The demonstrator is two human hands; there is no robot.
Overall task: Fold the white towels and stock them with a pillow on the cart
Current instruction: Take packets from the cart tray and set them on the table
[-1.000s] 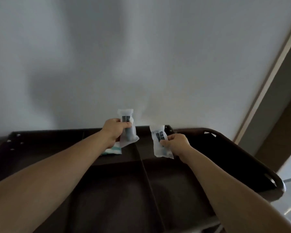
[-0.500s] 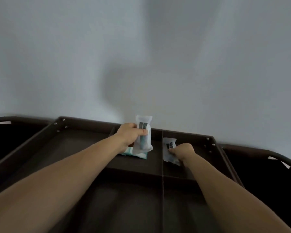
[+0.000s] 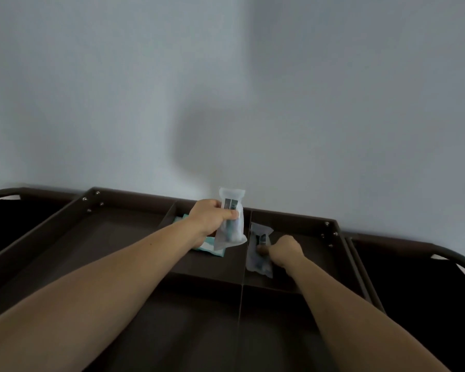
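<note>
Right hand [image 3: 285, 251] lowered, pinching flat sachet [image 3: 258, 255] just right of cart divider [image 3: 243, 280] | left hand [image 3: 210, 218] grips upright sachet [image 3: 232, 224] just left of divider, above teal packet [image 3: 212, 250]

Cart [image 3: 134, 196] — dark brown top tray with a raised rim, split by thin dividers [image 3: 242, 304] into several compartments. Rear middle compartment: one teal-and-white packet [image 3: 212, 250], lying flat on the tray floor. Rear right compartment: one clear plastic sachet [image 3: 257, 263] with dark contents — set just beside the central divider.
</note>
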